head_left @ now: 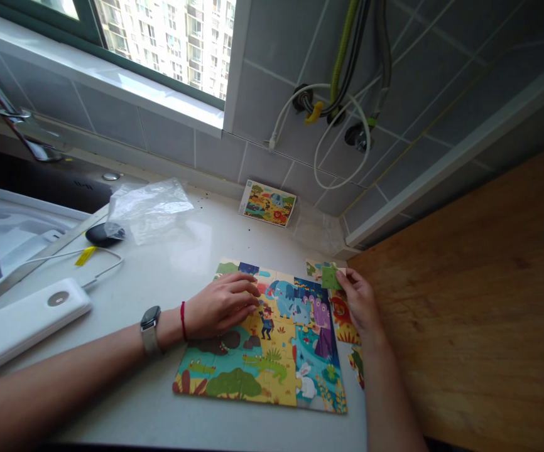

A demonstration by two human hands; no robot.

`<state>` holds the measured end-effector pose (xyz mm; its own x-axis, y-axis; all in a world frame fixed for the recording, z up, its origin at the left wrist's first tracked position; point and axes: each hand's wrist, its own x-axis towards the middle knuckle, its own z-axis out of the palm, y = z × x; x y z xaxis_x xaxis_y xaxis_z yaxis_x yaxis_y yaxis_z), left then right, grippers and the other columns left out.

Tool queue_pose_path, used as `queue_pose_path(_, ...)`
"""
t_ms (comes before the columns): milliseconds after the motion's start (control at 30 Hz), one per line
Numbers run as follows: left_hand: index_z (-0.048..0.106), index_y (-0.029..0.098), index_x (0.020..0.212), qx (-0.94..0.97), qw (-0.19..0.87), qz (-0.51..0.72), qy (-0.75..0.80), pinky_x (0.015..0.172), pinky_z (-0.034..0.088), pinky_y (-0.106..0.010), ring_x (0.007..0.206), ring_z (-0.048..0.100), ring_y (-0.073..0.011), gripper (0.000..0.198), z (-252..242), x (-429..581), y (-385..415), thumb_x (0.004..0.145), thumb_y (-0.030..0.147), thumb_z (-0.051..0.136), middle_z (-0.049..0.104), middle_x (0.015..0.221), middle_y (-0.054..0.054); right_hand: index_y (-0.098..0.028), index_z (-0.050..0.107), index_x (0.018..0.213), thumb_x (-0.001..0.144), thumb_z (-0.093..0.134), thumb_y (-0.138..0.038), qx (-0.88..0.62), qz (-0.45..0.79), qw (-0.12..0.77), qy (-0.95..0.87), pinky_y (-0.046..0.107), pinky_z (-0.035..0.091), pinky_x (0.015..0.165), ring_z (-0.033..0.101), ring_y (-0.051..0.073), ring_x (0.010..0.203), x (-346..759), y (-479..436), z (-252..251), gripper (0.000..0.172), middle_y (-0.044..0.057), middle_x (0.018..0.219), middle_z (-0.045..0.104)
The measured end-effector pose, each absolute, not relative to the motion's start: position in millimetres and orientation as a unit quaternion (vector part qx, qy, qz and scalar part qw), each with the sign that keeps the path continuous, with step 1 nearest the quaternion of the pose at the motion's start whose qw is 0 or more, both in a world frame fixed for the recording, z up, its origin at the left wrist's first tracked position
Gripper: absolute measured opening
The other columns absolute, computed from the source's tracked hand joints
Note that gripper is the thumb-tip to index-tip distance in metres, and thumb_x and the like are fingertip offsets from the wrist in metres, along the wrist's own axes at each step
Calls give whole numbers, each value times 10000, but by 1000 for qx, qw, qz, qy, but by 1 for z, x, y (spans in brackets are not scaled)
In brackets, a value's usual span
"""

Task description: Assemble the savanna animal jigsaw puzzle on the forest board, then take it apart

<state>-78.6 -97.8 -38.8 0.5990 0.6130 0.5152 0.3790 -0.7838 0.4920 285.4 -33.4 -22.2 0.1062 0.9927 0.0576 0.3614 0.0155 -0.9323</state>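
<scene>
A colourful jigsaw puzzle (272, 370) with crocodiles, blue elephants and a white rabbit lies on the white counter. My left hand (227, 304) rests palm down over its upper left part, fingers apart and slightly bent, covering some pieces. Past the puzzle's upper right corner, my right hand (360, 298) pinches a green puzzle piece (330, 276) between thumb and fingers. Under and beside that hand are loose pieces, among them a lion piece (340, 306) along the right edge and another piece (357, 364) lower down, partly hidden by my wrist.
A picture card (268, 204) with a similar scene leans near the tiled wall. Clear plastic bags (152, 204), a black mouse (105, 235) and a white power bank (31, 323) with a cable lie left. A wooden panel (470, 301) borders the right; a sink (27, 182) is far left.
</scene>
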Motion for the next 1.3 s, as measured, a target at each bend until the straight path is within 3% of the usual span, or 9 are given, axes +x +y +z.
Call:
queue_pose_path(133,734,210,1076,879,170,346,280,1046,555,-438,1232,617,-260,227,-41,-78,-98,1065,248,510,749,1143,-90,-248,639,1002,729,813,-689,-605,355,473,-534,299,535,548,710,227,692,288,-32,-21,547,56,885,778)
queue_pose_path(333,726,213,1096,883,169,337,278,1072,543,-448,1234,618,-257,215,-43,-79,-97,1064,240,516,748,1164,-79,-215,683,1165,891,594,-732,-607,311,368,-632,374,588,708,741,273,871,292,-29,-29,592,111,1007,795)
queue_pose_path(500,734,217,1093,883,168,340,277,1050,554,-441,1239,620,-259,217,-42,-78,-97,1062,244,521,752,1149,-81,-214,721,935,920,625,-632,-581,293,289,-702,379,568,788,727,264,864,281,-32,-35,429,93,944,785)
queue_pose_path(667,738,211,1094,884,164,341,274,1043,559,-442,1225,626,-262,237,-42,-78,-98,1067,247,506,754,1137,-88,-228,781,1038,942,581,-600,-574,207,314,-727,471,520,1018,678,302,1143,288,-25,-29,433,133,1167,752)
queue_pose_path(800,728,205,1074,886,161,333,280,1029,562,-445,1213,626,-265,226,-42,-78,-97,1067,244,505,751,1141,-82,-219,775,1145,903,645,-575,-605,233,282,-708,470,546,989,682,300,1139,313,-26,-23,450,139,1238,716)
queue_pose_path(967,718,214,1059,887,166,331,275,1020,560,-434,1197,627,-259,210,-42,-77,-98,1063,237,509,749,1133,-72,-231,789,1217,727,869,-437,-577,270,166,-753,492,420,1181,618,331,1293,321,-33,-26,537,134,1343,671)
queue_pose_path(1300,706,210,1081,890,177,314,278,1050,524,-446,1230,593,-265,195,-44,-77,-96,1068,230,512,737,1163,-66,-232,765,1294,773,849,-374,-588,270,119,-754,501,375,1229,574,337,1365,330,-32,-30,546,154,1433,599)
